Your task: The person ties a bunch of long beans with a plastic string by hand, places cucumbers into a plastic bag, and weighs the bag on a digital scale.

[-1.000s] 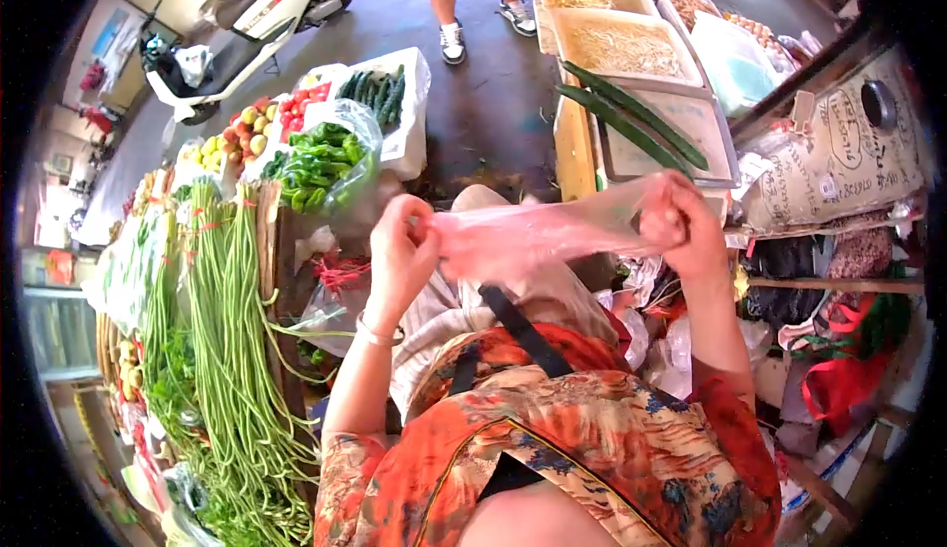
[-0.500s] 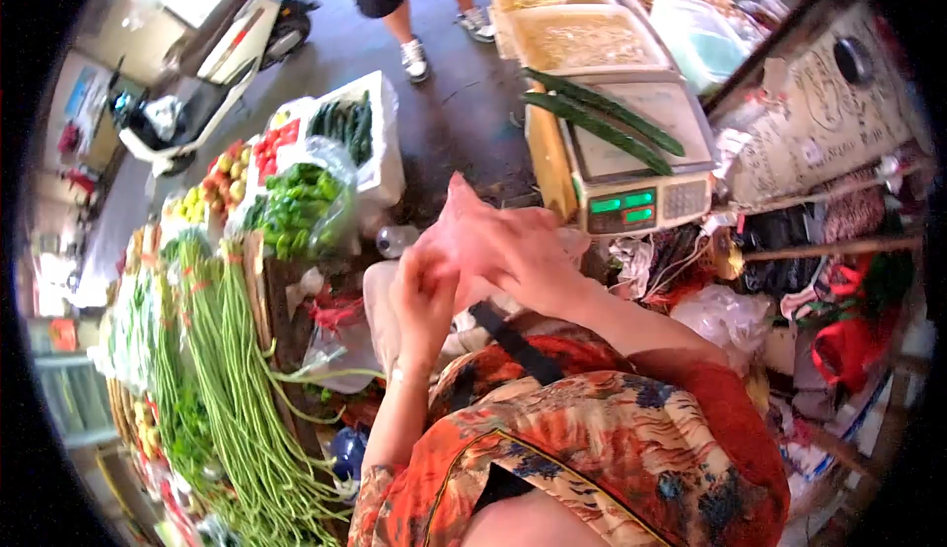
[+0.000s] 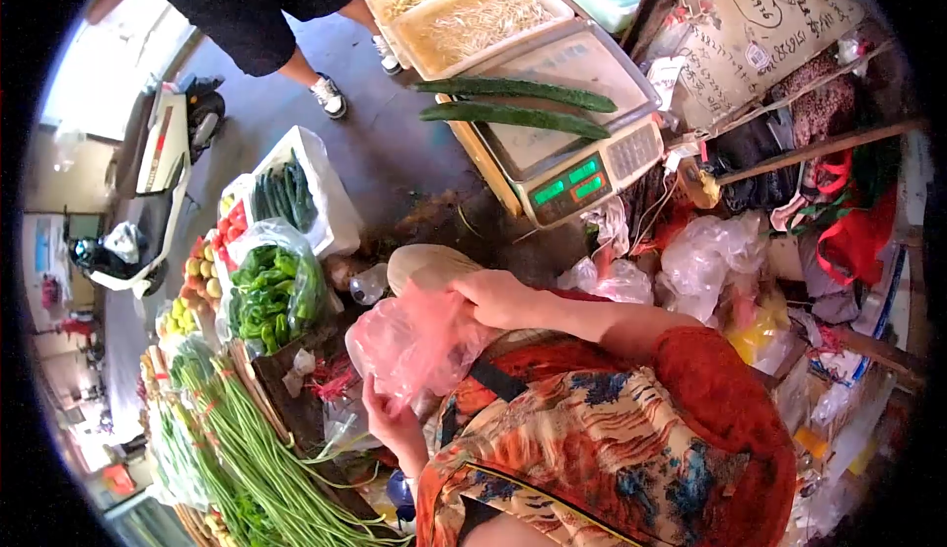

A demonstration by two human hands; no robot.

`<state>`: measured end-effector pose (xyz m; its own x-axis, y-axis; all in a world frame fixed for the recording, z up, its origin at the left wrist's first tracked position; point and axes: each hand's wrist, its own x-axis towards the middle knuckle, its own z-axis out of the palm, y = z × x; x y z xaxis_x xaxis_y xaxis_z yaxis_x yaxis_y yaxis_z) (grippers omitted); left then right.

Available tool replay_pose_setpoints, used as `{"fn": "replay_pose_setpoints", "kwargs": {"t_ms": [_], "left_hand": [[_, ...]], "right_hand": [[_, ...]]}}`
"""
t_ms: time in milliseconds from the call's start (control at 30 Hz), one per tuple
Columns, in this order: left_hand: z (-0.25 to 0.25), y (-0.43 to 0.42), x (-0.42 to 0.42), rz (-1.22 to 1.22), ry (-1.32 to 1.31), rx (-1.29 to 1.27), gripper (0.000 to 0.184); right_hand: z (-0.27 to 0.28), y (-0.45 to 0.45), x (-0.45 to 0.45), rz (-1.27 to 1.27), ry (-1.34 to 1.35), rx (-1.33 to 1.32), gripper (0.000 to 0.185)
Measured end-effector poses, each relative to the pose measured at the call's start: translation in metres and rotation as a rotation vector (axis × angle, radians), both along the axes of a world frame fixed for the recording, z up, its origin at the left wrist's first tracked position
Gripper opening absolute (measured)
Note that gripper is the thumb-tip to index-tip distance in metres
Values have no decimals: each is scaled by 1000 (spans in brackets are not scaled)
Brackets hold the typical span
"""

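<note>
A thin pink plastic bag [image 3: 409, 345] hangs puffed out between my two hands, above my lap. My right hand [image 3: 491, 297] is closed on its upper right edge. My left hand [image 3: 395, 421] pinches the lower left edge, with the fingertips partly behind the film. Nothing shows inside the bag. Farther ahead, two long cucumbers [image 3: 518, 121] lie side by side across the pan of a digital scale [image 3: 592, 177], their left ends sticking out past it. Green digits glow on its front.
Tubs of bean sprouts [image 3: 478, 29] stand behind the scale. On the left are bagged green peppers [image 3: 271, 295], a white foam box [image 3: 335, 212] of cucumbers, tomatoes [image 3: 234, 223] and long beans [image 3: 266, 434]. A person in black shorts [image 3: 252, 14] stands beyond; a scooter [image 3: 148, 202] is parked left.
The pink bag has spread wider and puffed out. My left hand has moved down, away from my right. The view has turned, and the person in shorts appears closer.
</note>
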<state>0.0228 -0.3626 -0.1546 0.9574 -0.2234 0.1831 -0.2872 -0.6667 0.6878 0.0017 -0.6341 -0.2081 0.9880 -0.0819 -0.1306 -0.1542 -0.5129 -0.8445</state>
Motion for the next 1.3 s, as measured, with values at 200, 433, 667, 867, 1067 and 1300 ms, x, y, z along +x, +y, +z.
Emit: {"fn": "replay_pose_setpoints", "kwargs": {"t_ms": [200,433,667,867,1067,1300], "left_hand": [[-26,12,6,-124,128,-175,61],[16,-8,5,-225,-179,174,52],[21,-7,7,-178,52,35,19],[76,-32,26,175,693,-476,13],[100,-32,48,182,656,-806,23],[96,-17,42,178,676,-1217,20]], "right_hand": [[-10,-3,-2,31,-31,25,33],[28,-41,13,203,100,427,50],[52,-188,73,-360,-264,-595,81],[16,-259,82,-301,216,-622,100],[21,-246,93,-239,176,-705,76],[52,-197,84,-277,241,-487,60]]}}
